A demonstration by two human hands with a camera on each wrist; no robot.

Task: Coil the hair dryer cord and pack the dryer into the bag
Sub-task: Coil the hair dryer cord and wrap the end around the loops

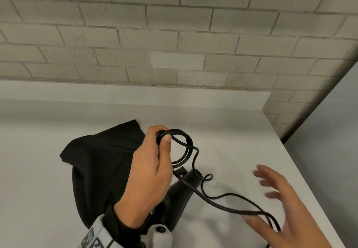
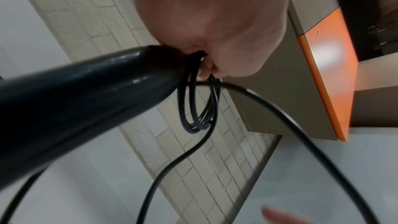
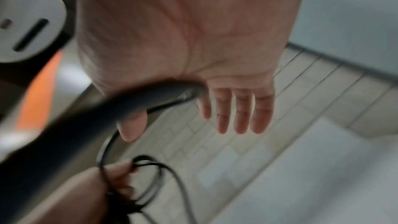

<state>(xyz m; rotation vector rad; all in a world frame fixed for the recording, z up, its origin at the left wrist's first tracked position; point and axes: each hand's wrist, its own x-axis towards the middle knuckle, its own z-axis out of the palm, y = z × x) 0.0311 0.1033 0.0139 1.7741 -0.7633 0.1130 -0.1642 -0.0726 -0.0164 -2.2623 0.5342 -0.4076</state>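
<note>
My left hand [image 1: 164, 138] grips several small loops of the black cord [image 1: 185, 147] above the white counter; the loops hang from its fingers [image 2: 206, 69] as a coil [image 2: 198, 108]. The black hair dryer [image 1: 182, 191] sits below that hand, its handle [image 2: 86, 94] reaching up to the palm. Loose cord [image 1: 232, 201] trails right to my right hand [image 1: 275, 199], which is blurred, with fingers [image 3: 241, 111] straight and spread; the cord crosses its palm by the thumb. The black cloth bag [image 1: 100, 160] lies crumpled left of the dryer.
The white counter [image 1: 242, 131] ends against a pale brick wall [image 1: 174, 34] at the back, and its right edge runs diagonally close to my right hand. An orange-edged cabinet [image 2: 327, 74] shows in the left wrist view.
</note>
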